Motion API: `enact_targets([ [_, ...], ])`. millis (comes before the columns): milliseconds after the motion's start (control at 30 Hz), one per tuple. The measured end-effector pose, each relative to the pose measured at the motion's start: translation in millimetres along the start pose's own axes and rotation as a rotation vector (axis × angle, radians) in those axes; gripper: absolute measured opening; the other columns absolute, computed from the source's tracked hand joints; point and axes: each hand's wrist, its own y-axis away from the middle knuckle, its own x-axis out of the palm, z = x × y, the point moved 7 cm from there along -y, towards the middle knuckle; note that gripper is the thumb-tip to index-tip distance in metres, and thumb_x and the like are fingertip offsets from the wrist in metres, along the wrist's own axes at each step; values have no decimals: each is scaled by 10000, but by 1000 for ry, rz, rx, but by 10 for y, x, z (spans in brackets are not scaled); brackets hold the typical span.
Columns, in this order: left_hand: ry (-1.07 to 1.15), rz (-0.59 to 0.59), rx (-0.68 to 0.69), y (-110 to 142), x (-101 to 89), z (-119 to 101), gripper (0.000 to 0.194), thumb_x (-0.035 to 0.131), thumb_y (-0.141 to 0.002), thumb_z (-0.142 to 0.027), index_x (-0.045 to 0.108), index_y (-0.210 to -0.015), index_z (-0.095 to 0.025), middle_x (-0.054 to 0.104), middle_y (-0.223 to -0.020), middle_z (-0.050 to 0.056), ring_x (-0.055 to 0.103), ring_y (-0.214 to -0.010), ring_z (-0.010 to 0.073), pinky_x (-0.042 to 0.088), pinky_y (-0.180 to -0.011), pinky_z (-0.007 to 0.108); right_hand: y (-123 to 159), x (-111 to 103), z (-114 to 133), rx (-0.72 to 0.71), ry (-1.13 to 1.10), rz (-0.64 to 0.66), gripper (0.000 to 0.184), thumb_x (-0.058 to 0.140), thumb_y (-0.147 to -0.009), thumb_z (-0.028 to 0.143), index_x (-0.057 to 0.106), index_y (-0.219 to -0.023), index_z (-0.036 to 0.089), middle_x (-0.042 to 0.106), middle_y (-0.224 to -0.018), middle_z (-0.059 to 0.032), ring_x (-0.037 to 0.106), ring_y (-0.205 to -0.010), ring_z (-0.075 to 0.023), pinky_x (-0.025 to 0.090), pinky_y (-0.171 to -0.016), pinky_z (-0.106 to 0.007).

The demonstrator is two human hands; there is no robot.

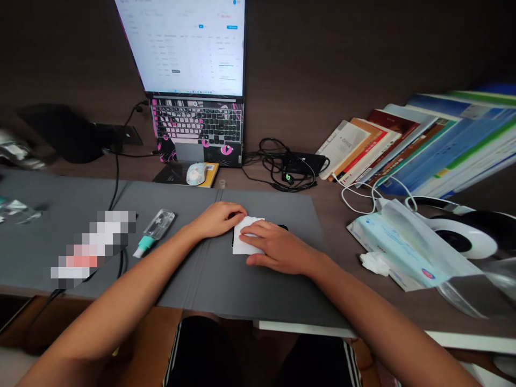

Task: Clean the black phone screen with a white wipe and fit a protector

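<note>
Worktop (363, 306): dark wood, reaching back to a dark panel. Grey mat (226, 290) along its front edge, running from the left side to past the middle.

Laptop (194, 80) open near the back edge, left of centre, screen lit. Leaning row of books (419, 145) at the back right corner. Pale blue tissue pack (407, 244) in front of them, right of the mat. White-and-black headphones (470, 236) just beyond it, toward the right edge; partly covered by clear plastic.

Tangle of black cables (278, 166) near the back edge, between laptop and books. Long item (92, 250), masked by pixel blocks, near the mat's front edge, left part.

Right hand (282, 248): palm down, fingers a little apart, laid over a white wipe; not clamped. Left hand (221, 220): fingers bent, tips at the wipe's upper left corner; cannot tell whether they pinch anything.

Clear spray bottle (156, 231), green-collared, lying on the mat left of the left forearm. White wipe (244, 244) under the right fingers, near the mat's right edge, over a dark flat object (284, 227); mostly hidden, kind unclear.

Pale mouse (196, 174) just behind the mat's back edge. Crumpled tissue (374, 263) against the pack's near left side.
</note>
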Motion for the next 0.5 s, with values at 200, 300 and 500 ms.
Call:
enact_targets([
  [200, -19, -6, -6, 7, 16, 39, 258, 489, -1007, -299, 721, -1082, -213, 766, -1037, 36, 704, -922, 195, 504, -825, 306, 24, -102, -125, 89, 2, -29, 387, 428, -1077, 405, 703, -966, 156, 697, -1004, -81, 605, -943, -194, 452, -910, -355],
  [300, -33, -2, -1, 9, 19, 40, 266, 483, -1011, -307, 720, -1082, -211, 764, -1038, 37, 704, -925, 199, 501, -836, 312, 44, -148, -180, 125, 28, -35, 396, 437, -1074, 380, 674, -855, 151, 656, -864, -63, 578, -820, -177, 441, -826, -328],
  [500, -39, 12, 6, 7, 15, 18, 272, 476, -1012, -302, 718, -1090, -208, 759, -1038, 41, 699, -932, 204, 502, -842, 318, 42, -123, -140, 80, -40, -25, 335, 453, -1068, 376, 697, -995, 159, 680, -1031, -82, 587, -942, -190, 446, -890, -340],
])
